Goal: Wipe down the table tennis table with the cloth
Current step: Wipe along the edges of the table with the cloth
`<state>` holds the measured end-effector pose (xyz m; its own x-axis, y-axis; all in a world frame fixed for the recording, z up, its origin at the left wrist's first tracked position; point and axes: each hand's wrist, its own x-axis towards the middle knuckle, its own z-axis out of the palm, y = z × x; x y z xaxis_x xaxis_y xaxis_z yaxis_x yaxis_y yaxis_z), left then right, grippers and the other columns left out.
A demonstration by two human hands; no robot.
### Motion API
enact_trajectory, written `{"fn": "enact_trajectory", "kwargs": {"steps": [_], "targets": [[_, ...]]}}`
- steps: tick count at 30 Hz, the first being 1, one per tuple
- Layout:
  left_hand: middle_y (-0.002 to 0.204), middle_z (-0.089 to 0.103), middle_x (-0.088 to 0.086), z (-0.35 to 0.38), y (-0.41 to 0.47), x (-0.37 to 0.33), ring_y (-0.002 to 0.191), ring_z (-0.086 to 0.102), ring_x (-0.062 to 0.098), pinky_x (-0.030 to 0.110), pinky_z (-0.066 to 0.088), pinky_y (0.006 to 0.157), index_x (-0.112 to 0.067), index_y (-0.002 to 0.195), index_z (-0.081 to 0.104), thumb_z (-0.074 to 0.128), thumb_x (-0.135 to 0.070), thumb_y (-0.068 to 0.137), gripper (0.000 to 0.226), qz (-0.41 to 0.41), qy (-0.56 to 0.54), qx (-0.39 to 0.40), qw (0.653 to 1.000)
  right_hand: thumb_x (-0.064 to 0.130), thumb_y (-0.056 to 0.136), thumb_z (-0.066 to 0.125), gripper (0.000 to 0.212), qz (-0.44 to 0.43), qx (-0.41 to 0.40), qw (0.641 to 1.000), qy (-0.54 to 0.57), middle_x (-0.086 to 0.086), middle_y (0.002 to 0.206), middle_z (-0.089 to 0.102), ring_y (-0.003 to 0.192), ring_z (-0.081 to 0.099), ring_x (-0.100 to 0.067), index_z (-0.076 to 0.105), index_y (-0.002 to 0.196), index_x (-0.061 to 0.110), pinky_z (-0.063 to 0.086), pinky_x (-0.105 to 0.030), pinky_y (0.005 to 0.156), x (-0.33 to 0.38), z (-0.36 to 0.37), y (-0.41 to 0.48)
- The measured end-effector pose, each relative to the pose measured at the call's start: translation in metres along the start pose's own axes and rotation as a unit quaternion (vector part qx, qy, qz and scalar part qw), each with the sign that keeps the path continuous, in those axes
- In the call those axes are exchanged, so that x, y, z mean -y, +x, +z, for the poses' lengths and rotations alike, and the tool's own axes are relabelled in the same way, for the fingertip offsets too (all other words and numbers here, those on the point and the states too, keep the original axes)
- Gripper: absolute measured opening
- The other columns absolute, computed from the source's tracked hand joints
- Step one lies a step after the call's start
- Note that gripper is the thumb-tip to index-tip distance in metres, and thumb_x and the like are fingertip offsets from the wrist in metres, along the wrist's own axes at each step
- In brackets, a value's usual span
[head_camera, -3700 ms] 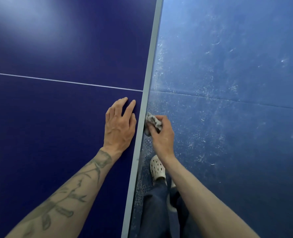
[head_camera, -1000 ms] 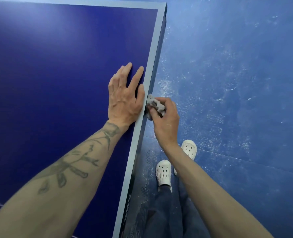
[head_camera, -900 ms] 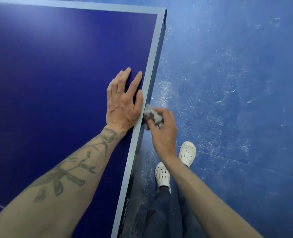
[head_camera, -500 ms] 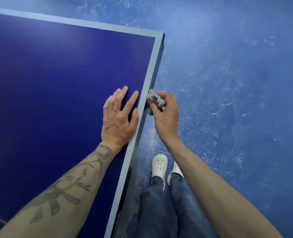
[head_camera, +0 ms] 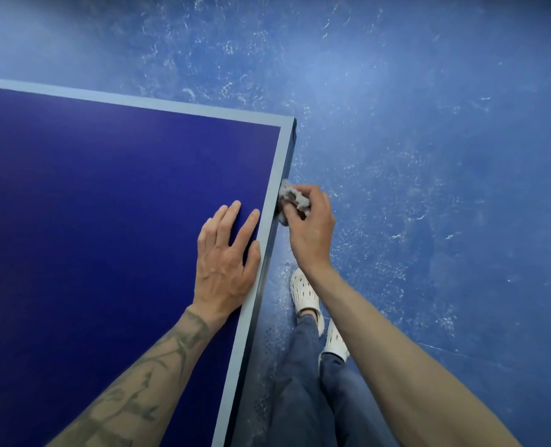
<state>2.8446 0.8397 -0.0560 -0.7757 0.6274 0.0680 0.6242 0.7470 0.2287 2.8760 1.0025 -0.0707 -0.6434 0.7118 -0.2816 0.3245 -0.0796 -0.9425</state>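
Dark blue table tennis table (head_camera: pixel 106 204) with a pale border fills the left, the left hand (head_camera: pixel 225 259) flat on it, fingers straight, by its right edge. A crumpled grey cloth (head_camera: pixel 291 196) touches that edge's side, pinched by the curled fingers of the right hand (head_camera: pixel 311 230).

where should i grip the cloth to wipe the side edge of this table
Grip the cloth by its bunched outer half, coming from the open floor side, as the right hand does. The wad is pressed against the table edge, so only that outer side is free.
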Motion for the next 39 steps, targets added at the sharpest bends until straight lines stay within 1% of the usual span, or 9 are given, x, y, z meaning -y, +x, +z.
{"fn": "enact_trajectory", "kwargs": {"steps": [3,7,9,15,21,27,34,37,39], "targets": [[0.164,0.038,0.015,0.001,0.043,-0.001,0.15,0.038,0.036,0.055,0.031,0.122,-0.015,0.154,0.051,0.047,-0.026,0.108,0.048,0.01,-0.008,-0.011,1.0,0.012,0.098,0.075,0.02,0.002,0.006,1.0,-0.003,0.0,0.105,0.059,0.085,0.061,0.003,0.064,0.106,0.026,0.045,-0.008,0.075,-0.004,0.002,-0.026],[0.16,0.043,0.018,0.007,0.118,-0.01,0.146,0.042,0.039,0.057,0.034,0.118,-0.011,0.151,0.054,0.05,-0.023,0.107,0.046,-0.021,-0.025,-0.023,0.999,0.01,0.095,0.078,0.024,0.032,0.044,0.998,-0.015,0.007,0.107,0.06,0.096,0.062,-0.012,0.067,0.109,0.027,0.048,-0.021,0.081,-0.018,-0.005,-0.053],[0.161,0.042,0.017,0.014,0.137,-0.013,0.147,0.04,0.038,0.056,0.032,0.12,-0.013,0.152,0.052,0.049,-0.024,0.107,0.047,-0.03,-0.008,-0.02,0.999,0.012,0.095,0.078,0.025,0.024,0.026,0.999,-0.012,0.005,0.105,0.061,0.093,0.062,-0.008,0.066,0.105,0.032,0.046,-0.013,0.078,-0.008,-0.002,-0.019],[0.166,0.034,0.01,0.021,0.138,-0.008,0.153,0.031,0.031,0.052,0.022,0.128,-0.021,0.158,0.043,0.046,-0.031,0.107,0.052,-0.025,0.007,-0.014,1.0,0.007,0.095,0.074,0.017,0.024,-0.038,0.999,-0.021,-0.004,0.105,0.063,0.093,0.063,-0.015,0.068,0.109,0.015,0.051,-0.027,0.083,0.027,0.011,0.083],[0.166,0.034,0.01,0.019,0.141,-0.009,0.154,0.03,0.03,0.051,0.021,0.128,-0.022,0.158,0.043,0.046,-0.032,0.106,0.053,-0.024,0.01,-0.009,1.0,0.01,0.096,0.075,0.029,0.034,-0.001,0.999,-0.028,0.008,0.107,0.061,0.097,0.065,-0.014,0.066,0.106,0.036,0.051,-0.023,0.083,0.019,0.003,0.047],[0.167,0.035,0.008,0.02,0.142,-0.007,0.156,0.031,0.029,0.05,0.021,0.129,-0.021,0.157,0.047,0.048,-0.031,0.106,0.053,-0.033,0.0,-0.009,0.999,0.012,0.1,0.072,0.014,0.069,-0.011,0.998,-0.01,-0.01,0.105,0.067,0.096,0.067,-0.027,0.066,0.108,0.022,0.055,-0.04,0.085,0.036,0.007,0.119],[0.166,0.038,0.008,0.019,0.144,-0.009,0.156,0.032,0.028,0.049,0.021,0.129,-0.024,0.157,0.049,0.048,-0.027,0.104,0.053,-0.039,0.012,-0.005,0.999,0.009,0.098,0.074,0.013,0.069,0.101,0.992,-0.022,-0.015,0.107,0.068,0.096,0.067,-0.027,0.068,0.109,0.015,0.056,-0.038,0.083,0.045,-0.013,0.16],[0.165,0.039,0.009,0.016,0.145,-0.011,0.155,0.032,0.028,0.05,0.022,0.129,-0.023,0.155,0.049,0.046,-0.028,0.105,0.05,-0.039,0.022,-0.003,0.999,0.011,0.094,0.079,0.017,-0.018,0.26,0.963,-0.068,-0.005,0.109,0.07,0.102,0.065,-0.019,0.072,0.109,0.016,0.051,-0.028,0.087,0.061,-0.01,0.204],[0.163,0.041,0.011,0.016,0.148,-0.014,0.153,0.034,0.029,0.051,0.023,0.128,-0.021,0.153,0.051,0.045,-0.027,0.106,0.048,-0.053,0.036,-0.001,0.998,0.014,0.094,0.08,0.02,-0.035,0.355,0.927,-0.114,0.0,0.107,0.067,0.105,0.063,-0.021,0.072,0.113,0.018,0.051,-0.033,0.091,0.063,-0.012,0.225]]}}
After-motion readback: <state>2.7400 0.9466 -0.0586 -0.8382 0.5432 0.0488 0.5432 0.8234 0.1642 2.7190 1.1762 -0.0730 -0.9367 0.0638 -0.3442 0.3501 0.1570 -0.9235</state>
